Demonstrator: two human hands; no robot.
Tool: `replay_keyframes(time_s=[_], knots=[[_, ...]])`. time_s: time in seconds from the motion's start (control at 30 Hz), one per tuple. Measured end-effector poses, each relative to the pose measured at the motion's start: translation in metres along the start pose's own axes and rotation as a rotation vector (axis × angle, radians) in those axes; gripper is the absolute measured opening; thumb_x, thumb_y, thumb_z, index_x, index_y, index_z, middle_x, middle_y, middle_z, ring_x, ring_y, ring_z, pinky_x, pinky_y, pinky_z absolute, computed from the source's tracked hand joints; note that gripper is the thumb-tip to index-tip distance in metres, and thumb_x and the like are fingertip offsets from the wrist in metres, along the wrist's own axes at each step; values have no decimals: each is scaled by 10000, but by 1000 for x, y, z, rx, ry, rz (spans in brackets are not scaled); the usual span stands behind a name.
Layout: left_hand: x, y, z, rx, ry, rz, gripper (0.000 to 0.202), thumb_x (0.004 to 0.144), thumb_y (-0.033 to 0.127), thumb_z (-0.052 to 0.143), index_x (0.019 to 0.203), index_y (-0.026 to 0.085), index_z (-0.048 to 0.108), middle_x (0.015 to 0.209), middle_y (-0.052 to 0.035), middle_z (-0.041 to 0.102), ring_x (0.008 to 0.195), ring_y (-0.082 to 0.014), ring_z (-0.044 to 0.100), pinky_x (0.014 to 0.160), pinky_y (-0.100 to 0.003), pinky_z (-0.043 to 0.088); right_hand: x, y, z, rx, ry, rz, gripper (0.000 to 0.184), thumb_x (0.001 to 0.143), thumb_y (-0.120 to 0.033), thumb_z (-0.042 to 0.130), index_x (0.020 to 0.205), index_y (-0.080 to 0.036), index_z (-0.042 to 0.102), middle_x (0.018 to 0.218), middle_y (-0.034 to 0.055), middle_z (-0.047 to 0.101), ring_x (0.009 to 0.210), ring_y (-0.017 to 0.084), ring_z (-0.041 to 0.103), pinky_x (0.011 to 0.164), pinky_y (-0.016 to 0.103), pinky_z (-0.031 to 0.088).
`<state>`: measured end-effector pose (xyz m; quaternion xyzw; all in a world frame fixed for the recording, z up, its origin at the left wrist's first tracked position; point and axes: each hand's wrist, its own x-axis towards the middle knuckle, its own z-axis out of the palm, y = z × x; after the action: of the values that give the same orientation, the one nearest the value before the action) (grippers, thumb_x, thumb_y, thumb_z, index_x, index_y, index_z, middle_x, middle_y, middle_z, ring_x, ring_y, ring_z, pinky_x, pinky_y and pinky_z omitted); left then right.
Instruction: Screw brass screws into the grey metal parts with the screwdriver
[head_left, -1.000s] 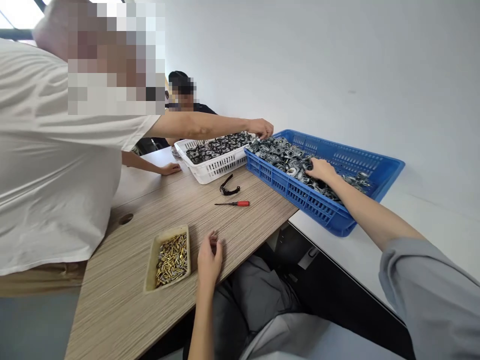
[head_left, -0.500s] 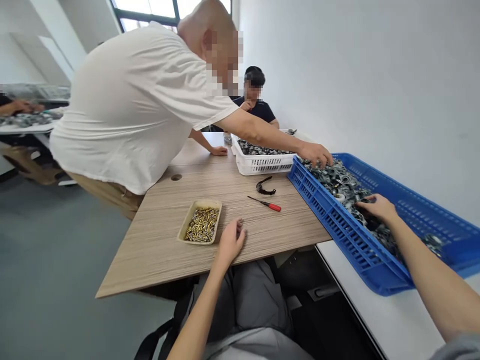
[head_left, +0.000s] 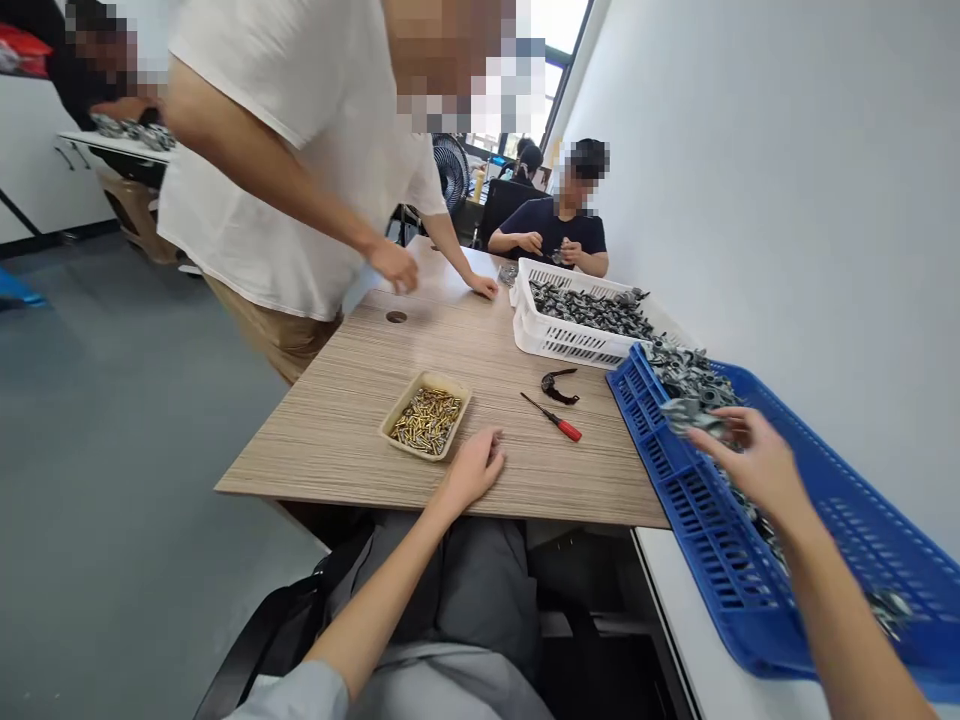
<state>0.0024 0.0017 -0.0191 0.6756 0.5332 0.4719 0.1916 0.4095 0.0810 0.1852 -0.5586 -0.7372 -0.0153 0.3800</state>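
- Parts [head_left: 686, 368] lay heaped in the blue basket [head_left: 675, 442], likely for easy reach; the right hand [head_left: 763, 465] pinched one part [head_left: 693, 416] above the heap
- Left hand [head_left: 472, 468] rested loose, apparently empty, on the table [head_left: 315, 455], perhaps for support
- Screwdriver [head_left: 553, 418] lay beyond, handy

My top [head_left: 457, 690] is light grey, rumpled cloth — its loose sleeve [head_left: 319, 690] stops short, leaving my forearm [head_left: 390, 610] bare. My trousers [head_left: 487, 600] are dark grey — roomy and creased. My hands [head_left: 474, 470] are bare too.
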Motion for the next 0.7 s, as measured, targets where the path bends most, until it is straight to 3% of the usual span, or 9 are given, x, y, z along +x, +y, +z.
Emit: replay_keyframes(time_s=[0.03, 0.1, 0.27, 0.37, 0.5, 0.7], knots=[[1, -1, 0, -3, -3, 2, 374, 1058, 270, 604, 1417, 180, 654, 1203, -144, 788, 1062, -282, 758, 1037, -480, 631, -8, -9, 9, 53, -91, -10, 596, 901, -732, 839, 1205, -228, 749, 1016, 94, 792, 882, 298, 750, 838, 487, 643], [2, -3, 1, -6, 4, 4, 359, 1072, 273, 579, 1411, 179, 653, 1217, -148, 788, 1074, -281, 755, 1050, -486, 627, -25, -35, 39, 184, -186, -29, 575, 881, -712, 845, 1173, -231, 729, 1035, 99, 785, 883, 294, 737, 869, 487, 627], [4, -5, 4, 8, 66, 5, 337, 1122, 314, 506, 1391, 187, 664, 1336, -168, 759, 1280, -315, 714, 1183, -538, 570, -66, -95, 141, 353, -274, -115, 375, 914, -516, 830, 1143, -248, 702, 1097, 109, 739, 943, 298, 707, 849, 482, 664], [4, -3, 4, 7, 84, -13, 339, 1131, 309, 489, 1398, 198, 665, 1377, -159, 746, 1343, -310, 694, 1220, -535, 550, -89, -110, 179, 459, -326, -125, 322, 925, -398, 809, 1196, -271, 689, 1163, 117, 681, 980, 305, 699, 752, 467, 710], [4, 2, 1, 15, 71, -37, 334, 1126, 291, 509, 1412, 210, 662, 1390, -148, 747, 1340, -305, 690, 1216, -526, 549, -109, -113, 197, 507, -377, -185, 328, 967, -298, 758, 1281, -286, 662, 1250, 127, 648, 1114, 327, 699, 875, 514, 731], [4, 11, -5, 27, -29, -11, 348, 1122, 335, 568, 1427, 198, 667, 1382, -159, 760, 1312, -333, 691, 1202, -532, 534, -124, -107, 198, 436, -375, -267, 305, 1042, -279, 678, 1343, -283, 632, 1295, 147, 622, 1263, 365, 673, 1094, 593, 652]])
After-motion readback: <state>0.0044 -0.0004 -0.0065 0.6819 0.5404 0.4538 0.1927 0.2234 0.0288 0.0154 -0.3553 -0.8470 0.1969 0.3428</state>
